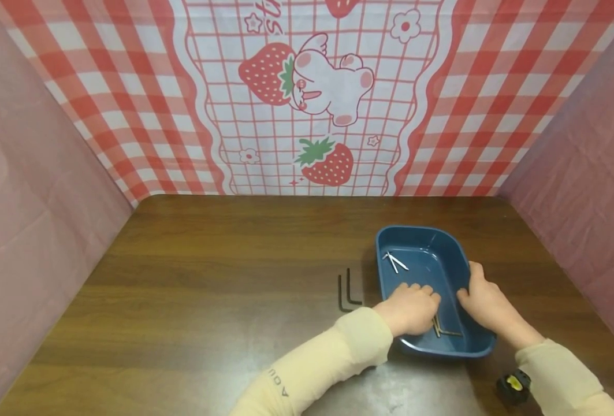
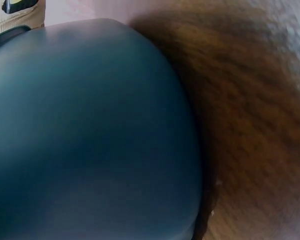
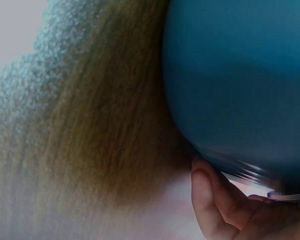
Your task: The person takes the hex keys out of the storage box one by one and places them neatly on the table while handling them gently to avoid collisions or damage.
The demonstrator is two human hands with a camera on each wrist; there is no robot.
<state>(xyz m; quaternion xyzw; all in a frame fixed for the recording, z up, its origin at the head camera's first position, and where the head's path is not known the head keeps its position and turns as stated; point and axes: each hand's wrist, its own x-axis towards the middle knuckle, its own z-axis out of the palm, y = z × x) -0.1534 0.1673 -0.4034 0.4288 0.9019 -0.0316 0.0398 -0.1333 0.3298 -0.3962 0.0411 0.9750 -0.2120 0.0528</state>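
Observation:
A blue tray (image 1: 431, 242) sits on the right side of the table. My right hand (image 1: 488, 297) grips its right rim, thumb over the inside; in the right wrist view, bent fingers (image 3: 205, 195) show at the tray's edge. My left hand (image 1: 410, 309) reaches over the left rim with its fingers bent down into the tray. Brass-coloured hex keys (image 1: 449, 333) lie right by those fingers; the fingertips are hidden, so any hold on a key cannot be seen. Thin silver hex keys (image 1: 396, 262) rest at the tray's far left end.
Two black L-shaped hex keys (image 1: 348, 289) lie on the brown wooden table (image 1: 208, 300), just left of the tray. On the right wrist is a black device (image 1: 513, 386) with a yellow part. A checked strawberry cloth (image 1: 307, 115) hangs behind, with pink cloth at both sides.

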